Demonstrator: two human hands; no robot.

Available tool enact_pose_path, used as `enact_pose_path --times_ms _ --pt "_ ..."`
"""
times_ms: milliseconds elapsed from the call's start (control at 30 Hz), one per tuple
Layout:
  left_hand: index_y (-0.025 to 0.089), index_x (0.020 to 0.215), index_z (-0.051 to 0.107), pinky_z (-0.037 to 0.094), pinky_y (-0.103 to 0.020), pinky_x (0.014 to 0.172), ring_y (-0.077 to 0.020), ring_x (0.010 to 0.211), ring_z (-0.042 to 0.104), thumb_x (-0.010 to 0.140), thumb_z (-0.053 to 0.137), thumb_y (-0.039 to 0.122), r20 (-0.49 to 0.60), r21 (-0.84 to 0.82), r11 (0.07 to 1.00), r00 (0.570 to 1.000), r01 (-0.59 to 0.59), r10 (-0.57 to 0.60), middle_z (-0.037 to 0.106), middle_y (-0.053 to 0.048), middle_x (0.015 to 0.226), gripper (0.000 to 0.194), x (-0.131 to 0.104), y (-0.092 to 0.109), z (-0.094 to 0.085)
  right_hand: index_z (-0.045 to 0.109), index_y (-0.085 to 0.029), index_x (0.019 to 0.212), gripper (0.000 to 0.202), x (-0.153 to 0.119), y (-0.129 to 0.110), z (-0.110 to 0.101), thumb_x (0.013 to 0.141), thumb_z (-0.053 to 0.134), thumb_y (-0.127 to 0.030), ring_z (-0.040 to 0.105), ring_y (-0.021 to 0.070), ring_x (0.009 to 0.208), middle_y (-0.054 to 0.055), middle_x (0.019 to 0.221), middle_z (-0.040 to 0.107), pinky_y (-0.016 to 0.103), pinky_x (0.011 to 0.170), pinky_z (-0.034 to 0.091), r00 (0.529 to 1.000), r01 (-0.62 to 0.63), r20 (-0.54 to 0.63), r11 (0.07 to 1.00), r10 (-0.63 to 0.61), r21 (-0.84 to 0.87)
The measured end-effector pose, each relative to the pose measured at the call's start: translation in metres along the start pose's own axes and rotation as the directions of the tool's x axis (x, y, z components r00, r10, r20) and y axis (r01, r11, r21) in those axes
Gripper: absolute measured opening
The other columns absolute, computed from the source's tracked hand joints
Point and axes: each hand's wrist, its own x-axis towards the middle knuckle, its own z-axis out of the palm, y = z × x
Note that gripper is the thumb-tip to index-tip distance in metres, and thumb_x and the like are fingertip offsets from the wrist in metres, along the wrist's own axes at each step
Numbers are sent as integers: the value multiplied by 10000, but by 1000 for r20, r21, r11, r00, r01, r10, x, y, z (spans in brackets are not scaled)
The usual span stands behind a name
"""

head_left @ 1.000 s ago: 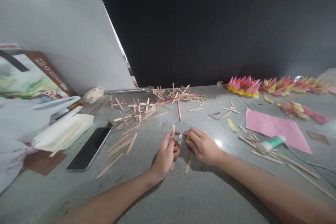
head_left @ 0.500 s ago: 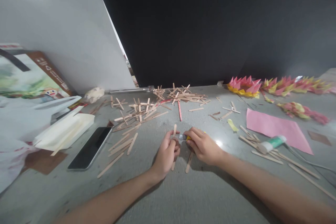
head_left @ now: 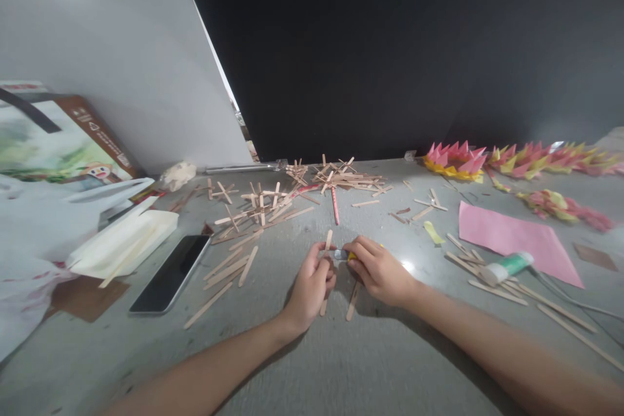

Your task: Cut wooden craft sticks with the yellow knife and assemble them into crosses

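Observation:
My left hand (head_left: pixel 311 286) is closed around an upright wooden craft stick (head_left: pixel 329 238), whose top pokes out above the fingers. My right hand (head_left: pixel 377 271) is wrapped round a yellow box cutter (head_left: pixel 340 254); most of its body is hidden under the fingers. The cutter's metal end points left and meets the stick beside my left fingertips. Below my right hand another craft stick (head_left: pixel 351 302) lies on the grey surface. Just beyond both hands is a red patterned stick or straw (head_left: pixel 335 205).
Loose and joined craft sticks (head_left: pixel 260 205) are heaped ahead. On the left are a phone (head_left: pixel 171 275), a paper tray (head_left: pixel 124 244) and a plastic bag (head_left: pixel 24 260). Pink paper (head_left: pixel 517 240), a glue stick (head_left: pixel 507 268) and folded paper crowns (head_left: pixel 455 161) lie right. A black panel (head_left: pixel 341 52) stands behind.
The view has shifted very slightly. The top of the craft stick leans a little more to the right; both hands keep their grip in nearly the same place.

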Motion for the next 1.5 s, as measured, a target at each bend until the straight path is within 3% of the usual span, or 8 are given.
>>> enact_pose_path --times_ms 1000,1100,1200,1300,1400,1500 --pt "221 1088 499 187 -210 451 -83 457 287 937 478 366 88 -2 999 996 -32 32 306 114 596 210 -2 -4 -2 572 -226 1280 252 -2 2 1 1094 402 -228 633 254 970 107 1071 651 377 836 537 1000 -1 2 1000 1 -9" --pt "221 1095 497 219 -204 450 -80 462 316 941 498 380 77 3 999 997 -32 31 351 105 627 221 -3 -3 0 574 -224 1262 252 -3 1 0 1095 386 -237 645 246 952 111 1068 658 369 826 541 999 -34 -37 999 34 -5" --pt "223 1184 503 274 -200 465 -82 481 355 960 532 441 86 34 998 995 -57 54 394 96 667 314 -3 -2 1 566 -213 1255 272 -2 -7 -5 1110 350 -293 654 209 838 95 1005 665 338 764 538 982 -143 -116 986 152 82" --pt "227 1286 489 292 -202 474 -92 504 404 993 515 537 113 114 989 990 -99 86 424 88 688 428 -4 -3 0 580 -206 1167 360 2 -23 -9 1125 303 -431 609 153 604 0 741 600 281 612 508 925 -323 -77 878 371 355" --pt "238 1316 474 304 -206 482 -99 519 419 1019 474 575 114 170 977 987 -130 111 458 80 710 449 -4 -5 -2 559 -220 1020 479 6 -38 -4 1067 337 -642 539 114 384 -68 617 525 227 393 402 822 -495 152 555 549 669" --pt "246 1316 473 378 -227 539 -115 549 460 1045 434 564 112 208 966 985 -155 134 500 70 723 419 -4 -5 -3 534 -227 945 526 4 -42 7 982 437 -743 550 138 340 -77 554 544 229 329 408 753 -581 363 295 549 759"
